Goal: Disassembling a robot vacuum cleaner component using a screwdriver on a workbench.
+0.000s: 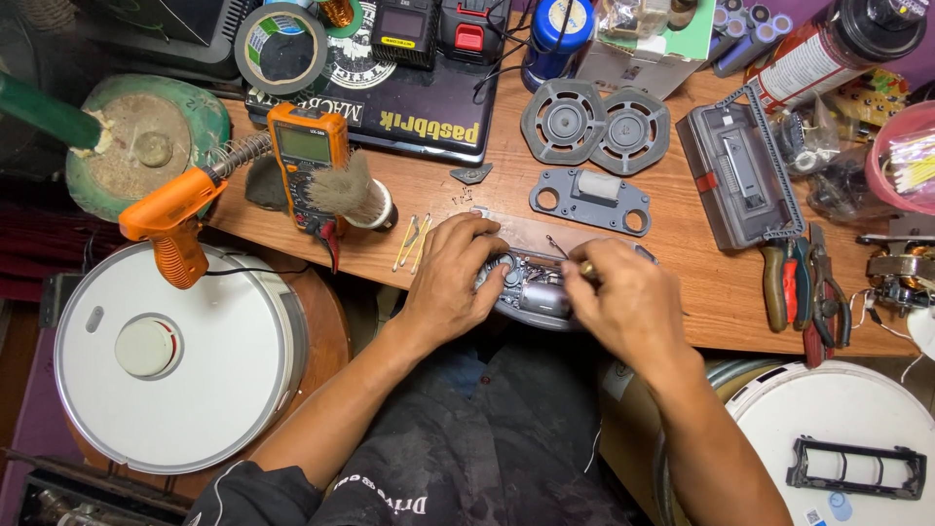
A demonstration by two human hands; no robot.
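Left hand point(456, 278) grips the grey motor module point(531, 287) at the worktop's point(682, 282) front edge; right hand point(628, 302) fingers pinch a small brass-tipped tool point(587, 267). Keep module braced.

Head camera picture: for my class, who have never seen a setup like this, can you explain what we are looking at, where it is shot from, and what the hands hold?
The one picture comes from a camera on a person's head, looking down at a wooden workbench. No robot: just two bare hands. The left hand steadies a small grey motor assembly; the right hand pinches a thin tool with a brass-coloured tip against it. Around lie an orange multimeter, an orange glue gun, grey round housings, pliers, and a white round robot vacuum at lower left.
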